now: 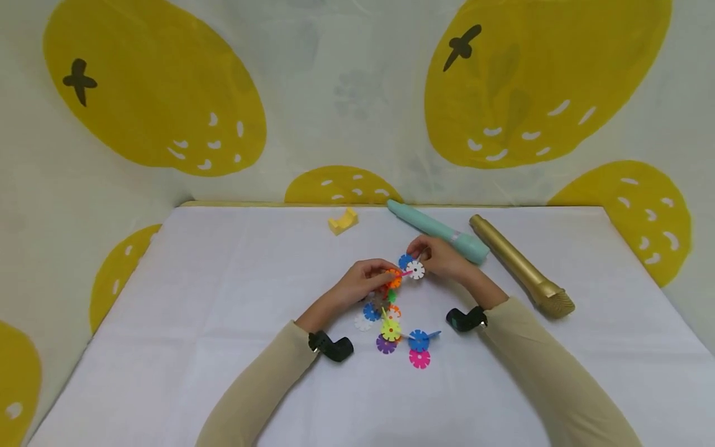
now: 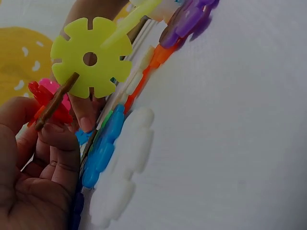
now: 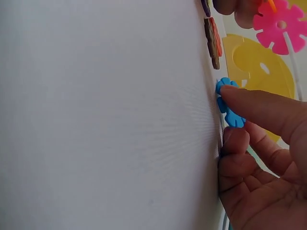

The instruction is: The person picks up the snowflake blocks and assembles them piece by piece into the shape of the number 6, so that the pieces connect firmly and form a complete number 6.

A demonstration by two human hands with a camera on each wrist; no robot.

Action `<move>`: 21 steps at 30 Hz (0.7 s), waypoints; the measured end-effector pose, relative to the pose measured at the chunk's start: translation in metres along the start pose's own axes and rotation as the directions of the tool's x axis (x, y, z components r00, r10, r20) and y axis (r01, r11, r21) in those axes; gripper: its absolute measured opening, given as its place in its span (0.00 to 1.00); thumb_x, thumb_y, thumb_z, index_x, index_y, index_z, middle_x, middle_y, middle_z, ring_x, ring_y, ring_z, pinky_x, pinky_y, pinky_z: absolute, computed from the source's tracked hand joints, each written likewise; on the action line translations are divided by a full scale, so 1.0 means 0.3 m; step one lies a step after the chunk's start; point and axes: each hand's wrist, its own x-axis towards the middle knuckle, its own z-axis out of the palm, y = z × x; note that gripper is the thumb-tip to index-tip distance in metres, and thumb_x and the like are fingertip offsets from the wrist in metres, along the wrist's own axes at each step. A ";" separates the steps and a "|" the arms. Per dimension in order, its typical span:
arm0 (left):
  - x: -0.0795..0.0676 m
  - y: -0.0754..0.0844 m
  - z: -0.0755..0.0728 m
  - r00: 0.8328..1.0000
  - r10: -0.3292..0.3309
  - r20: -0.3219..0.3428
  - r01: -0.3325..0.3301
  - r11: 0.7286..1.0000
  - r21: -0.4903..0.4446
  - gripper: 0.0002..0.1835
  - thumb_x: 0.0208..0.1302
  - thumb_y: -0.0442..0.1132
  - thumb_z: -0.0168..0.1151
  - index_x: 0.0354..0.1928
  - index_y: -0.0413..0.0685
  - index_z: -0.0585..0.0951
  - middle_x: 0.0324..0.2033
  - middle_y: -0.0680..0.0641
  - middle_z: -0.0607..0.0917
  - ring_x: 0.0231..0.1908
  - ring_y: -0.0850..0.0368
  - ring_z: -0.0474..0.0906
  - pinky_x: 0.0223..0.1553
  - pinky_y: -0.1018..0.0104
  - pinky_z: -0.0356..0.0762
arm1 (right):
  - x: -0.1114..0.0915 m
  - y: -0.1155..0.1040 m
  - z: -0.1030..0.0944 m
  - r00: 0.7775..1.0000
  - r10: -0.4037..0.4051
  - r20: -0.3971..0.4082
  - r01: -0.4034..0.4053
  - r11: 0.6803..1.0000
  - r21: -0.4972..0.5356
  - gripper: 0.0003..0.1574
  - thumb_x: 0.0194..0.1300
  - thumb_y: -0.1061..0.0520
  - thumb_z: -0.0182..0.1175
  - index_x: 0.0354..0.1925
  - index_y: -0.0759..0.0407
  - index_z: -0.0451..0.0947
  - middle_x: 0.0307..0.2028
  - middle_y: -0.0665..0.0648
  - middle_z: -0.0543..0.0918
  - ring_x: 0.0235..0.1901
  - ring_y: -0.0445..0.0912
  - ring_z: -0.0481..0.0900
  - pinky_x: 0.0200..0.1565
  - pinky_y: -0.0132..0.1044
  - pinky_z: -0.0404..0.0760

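Notched plastic discs, like flower-shaped building pieces, are linked together. My left hand pinches an orange disc between thumb and fingers. Slotted onto it, a pink disc reaches toward a white disc. Beside the white one, my right hand pinches a blue disc close over the table. In the left wrist view, a brown disc stands edge-on by the left fingertips and meets a yellow-green disc.
Below the hands lie a purple disc, another blue disc and a pink one. Behind and right are a mint-green microphone-shaped object and a gold microphone. A yellow curved block sits near the back edge.
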 end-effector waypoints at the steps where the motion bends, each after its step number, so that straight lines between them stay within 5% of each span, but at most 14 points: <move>1: 0.001 0.001 0.000 1.000 0.003 -0.002 -0.002 1.000 0.011 0.15 0.71 0.39 0.57 0.52 0.36 0.80 0.31 0.53 0.82 0.27 0.62 0.73 0.31 0.71 0.73 | -0.003 0.002 -0.001 1.000 0.006 -0.001 -0.006 1.000 0.016 0.17 0.56 0.75 0.58 0.46 0.73 0.73 0.39 0.65 0.77 0.35 0.51 0.71 0.32 0.30 0.73; 9: 0.000 -0.004 -0.004 1.000 -0.002 0.002 0.002 0.997 0.081 0.15 0.74 0.42 0.53 0.51 0.38 0.79 0.37 0.50 0.81 0.32 0.60 0.71 0.34 0.72 0.71 | -0.040 0.001 -0.006 1.000 -0.004 0.008 0.004 0.999 0.038 0.13 0.59 0.69 0.64 0.43 0.71 0.74 0.36 0.61 0.78 0.35 0.48 0.74 0.37 0.29 0.75; 21: 0.001 0.004 0.002 0.999 -0.003 -0.041 0.006 0.996 0.093 0.14 0.72 0.40 0.53 0.51 0.40 0.79 0.42 0.45 0.82 0.36 0.58 0.73 0.35 0.72 0.73 | -0.111 0.021 -0.003 0.999 0.028 -0.016 -0.026 0.994 0.103 0.13 0.62 0.59 0.67 0.40 0.67 0.76 0.32 0.56 0.79 0.29 0.44 0.74 0.31 0.30 0.75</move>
